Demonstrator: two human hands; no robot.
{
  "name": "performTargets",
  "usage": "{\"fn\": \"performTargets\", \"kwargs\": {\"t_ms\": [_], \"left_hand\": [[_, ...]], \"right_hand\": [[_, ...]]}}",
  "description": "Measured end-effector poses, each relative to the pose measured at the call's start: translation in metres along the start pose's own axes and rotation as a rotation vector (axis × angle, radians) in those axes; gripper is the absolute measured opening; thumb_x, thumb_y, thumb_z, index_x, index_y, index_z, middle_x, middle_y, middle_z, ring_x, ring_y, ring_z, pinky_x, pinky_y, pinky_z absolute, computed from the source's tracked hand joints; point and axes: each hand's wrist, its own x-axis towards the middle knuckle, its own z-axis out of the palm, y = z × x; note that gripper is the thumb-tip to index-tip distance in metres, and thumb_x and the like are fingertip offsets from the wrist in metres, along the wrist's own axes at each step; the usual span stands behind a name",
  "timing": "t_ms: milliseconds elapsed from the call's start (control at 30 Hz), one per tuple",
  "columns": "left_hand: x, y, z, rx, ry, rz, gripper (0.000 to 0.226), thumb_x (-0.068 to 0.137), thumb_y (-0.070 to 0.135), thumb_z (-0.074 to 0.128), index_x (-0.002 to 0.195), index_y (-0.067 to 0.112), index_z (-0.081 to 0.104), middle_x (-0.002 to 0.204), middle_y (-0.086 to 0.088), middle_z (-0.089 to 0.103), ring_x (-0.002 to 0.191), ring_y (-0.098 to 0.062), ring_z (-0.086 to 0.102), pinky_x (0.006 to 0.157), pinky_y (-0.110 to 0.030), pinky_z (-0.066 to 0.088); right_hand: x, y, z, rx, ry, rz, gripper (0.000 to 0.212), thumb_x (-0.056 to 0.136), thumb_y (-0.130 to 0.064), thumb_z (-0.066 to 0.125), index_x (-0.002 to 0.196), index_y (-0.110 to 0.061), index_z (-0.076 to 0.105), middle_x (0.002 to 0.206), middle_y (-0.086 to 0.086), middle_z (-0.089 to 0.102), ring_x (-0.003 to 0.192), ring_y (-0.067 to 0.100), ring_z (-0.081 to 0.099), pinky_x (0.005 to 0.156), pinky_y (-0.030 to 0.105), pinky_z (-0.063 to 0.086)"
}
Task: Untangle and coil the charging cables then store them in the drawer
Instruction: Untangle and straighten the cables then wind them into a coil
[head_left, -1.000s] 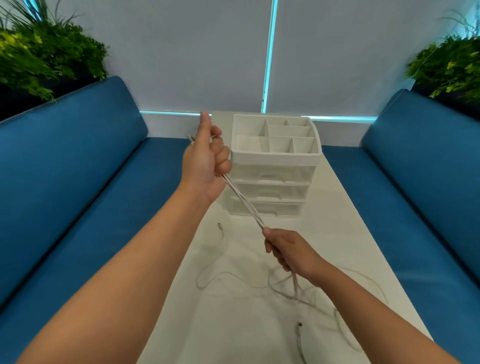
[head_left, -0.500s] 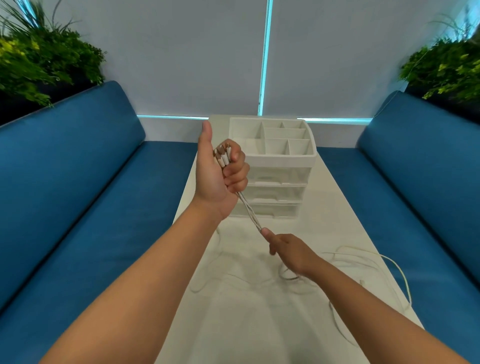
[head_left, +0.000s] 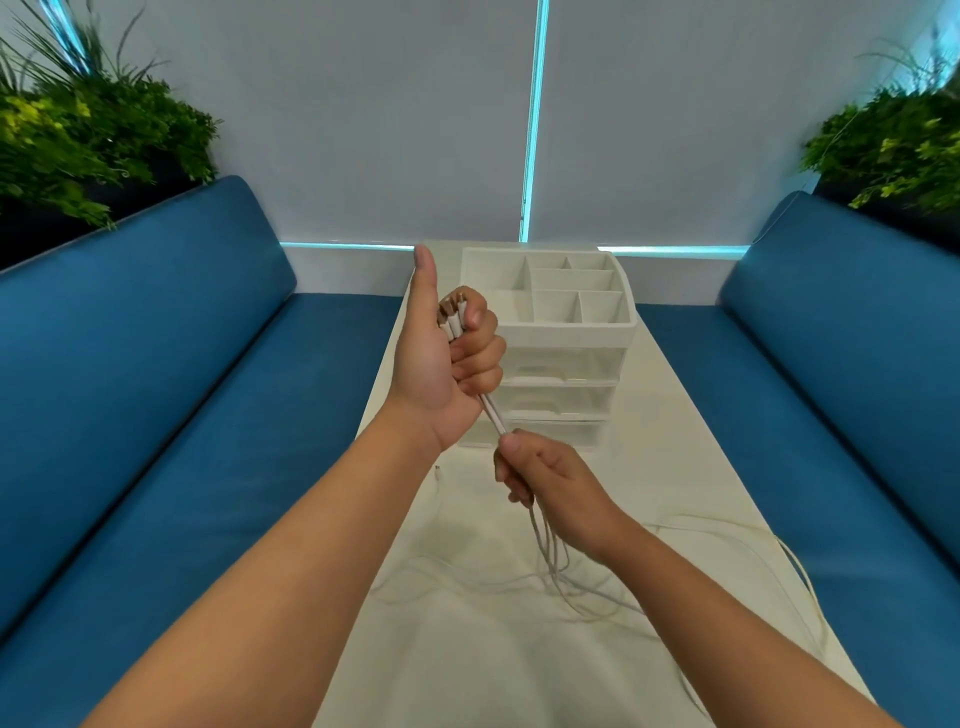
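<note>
My left hand (head_left: 449, 358) is raised in front of the drawer unit, fingers curled round a bundle of white charging cables (head_left: 491, 415), thumb pointing up. The plug ends (head_left: 451, 314) stick out above my fist. Just below, my right hand (head_left: 545, 478) grips the same bundle, a short taut stretch running between the two hands. Under my right hand the cables hang down and spread in loose tangled loops (head_left: 582, 587) over the white table (head_left: 467, 665). The white drawer unit (head_left: 561, 384) stands behind my hands, its drawers closed and its top tray of compartments bare.
Blue sofas flank the narrow table, one on the left (head_left: 156, 374) and one on the right (head_left: 841, 374). Green plants (head_left: 88, 140) stand behind both sofa backs. One cable loop (head_left: 810, 587) reaches the table's right edge. A single plug end (head_left: 439, 470) lies by my left wrist.
My right hand has slid up the bundle towards my left hand, shortening the taut stretch. My left hand has turned so the plug ends show above the fist. The loose loops shifted right.
</note>
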Motion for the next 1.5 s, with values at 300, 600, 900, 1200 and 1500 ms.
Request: {"fn": "performTargets", "kwargs": {"t_ms": [300, 600, 900, 1200, 1500], "left_hand": [[0.0, -0.02, 0.004, 0.116, 0.033, 0.105, 0.052, 0.101, 0.049, 0.039, 0.062, 0.015, 0.043, 0.051, 0.002, 0.024, 0.044, -0.01, 0.017, 0.041, -0.023, 0.016], [0.01, -0.001, 0.0, 0.075, 0.007, 0.095, 0.049, 0.101, 0.048, 0.04, 0.064, 0.016, 0.042, 0.052, 0.002, 0.023, 0.045, -0.01, 0.018, 0.041, -0.023, 0.019], [0.014, 0.002, -0.01, 0.063, 0.03, 0.032, 0.055, 0.097, 0.06, 0.038, 0.063, 0.017, 0.044, 0.048, 0.004, 0.026, 0.041, -0.009, 0.023, 0.038, -0.022, 0.025], [0.016, 0.004, -0.017, 0.001, 0.134, 0.022, 0.057, 0.093, 0.066, 0.041, 0.062, 0.019, 0.046, 0.049, 0.004, 0.027, 0.044, -0.009, 0.027, 0.044, -0.021, 0.033], [0.015, 0.001, -0.015, -0.006, 0.12, 0.031, 0.059, 0.092, 0.068, 0.039, 0.059, 0.019, 0.046, 0.047, 0.006, 0.027, 0.043, -0.008, 0.023, 0.041, -0.021, 0.024]], "right_hand": [[0.003, 0.007, -0.004, -0.63, 0.216, 0.015, 0.047, 0.1, -0.052, 0.025, 0.069, -0.019, 0.036, 0.059, -0.003, 0.044, 0.058, 0.015, 0.042, 0.059, 0.037, 0.037], [0.008, -0.004, -0.01, 0.126, 0.043, 0.062, 0.014, 0.091, -0.011, 0.063, 0.096, -0.006, 0.075, 0.105, 0.003, 0.073, 0.082, 0.015, 0.07, 0.081, 0.024, 0.055], [0.005, -0.015, -0.026, 0.133, -0.035, 0.186, 0.022, 0.095, -0.024, 0.058, 0.086, -0.007, 0.069, 0.063, 0.003, 0.063, 0.05, 0.015, 0.057, 0.062, 0.029, 0.054], [-0.006, -0.005, -0.019, 0.138, -0.003, 0.148, 0.029, 0.09, -0.037, 0.056, 0.076, -0.012, 0.062, 0.064, -0.001, 0.055, 0.046, 0.01, 0.04, 0.05, 0.023, 0.04], [-0.002, 0.007, -0.014, 0.003, 0.227, 0.137, 0.039, 0.09, -0.036, 0.063, 0.064, -0.009, 0.051, 0.049, -0.001, 0.046, 0.041, 0.013, 0.037, 0.042, 0.022, 0.033]]}}
